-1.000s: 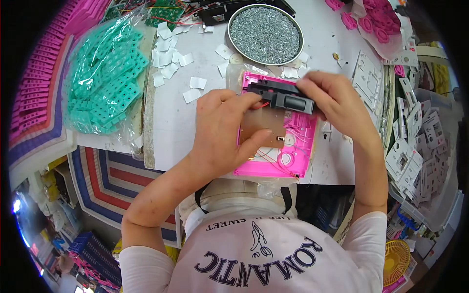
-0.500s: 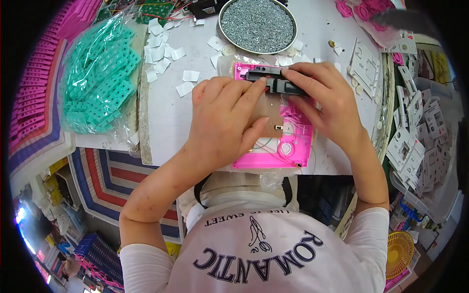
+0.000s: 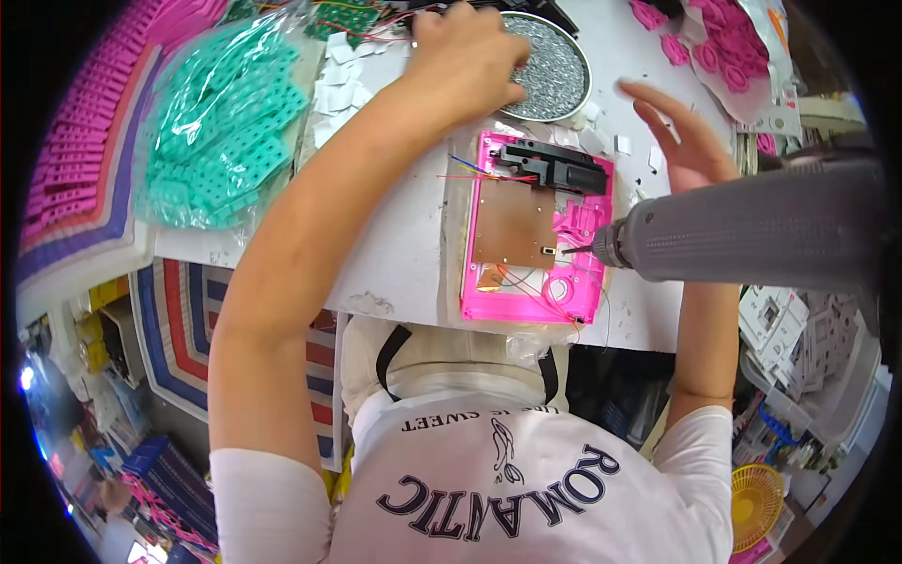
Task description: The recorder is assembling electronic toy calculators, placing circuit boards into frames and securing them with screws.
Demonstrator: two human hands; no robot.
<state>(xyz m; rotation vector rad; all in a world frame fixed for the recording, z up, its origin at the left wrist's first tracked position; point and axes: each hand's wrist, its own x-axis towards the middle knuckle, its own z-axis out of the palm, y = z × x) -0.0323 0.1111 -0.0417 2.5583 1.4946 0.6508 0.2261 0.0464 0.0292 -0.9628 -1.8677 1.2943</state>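
Observation:
My left hand [image 3: 470, 61] is at the left rim of a round metal bowl of small silver screws [image 3: 554, 75], fingers bent but apart, with nothing visible in them. Behind a grey electric screwdriver [image 3: 752, 226], my right hand [image 3: 691, 141] shows partly, its fingers spread and bare. The screwdriver's bit points left over a pink plastic housing [image 3: 587, 291] lying on the table. Inside that housing are a brown circuit board [image 3: 515, 221], thin coloured wires and a black plastic mechanism [image 3: 554, 167] along the far side. Neither hand touches the housing.
A clear bag of green plastic parts [image 3: 216, 132] lies to the left, beside stacked pink parts [image 3: 85, 141]. White paper pieces [image 3: 338, 89] and green circuit boards [image 3: 348, 14] are at the back. Pink parts [image 3: 733, 61] lie far right; a bin of white panels [image 3: 808, 329] stands below them.
Both hands have left the black mechanism in the housing. My left hand went up to the screw bowl; my right moved right and opened. The screwdriver has come down over the housing's right side.

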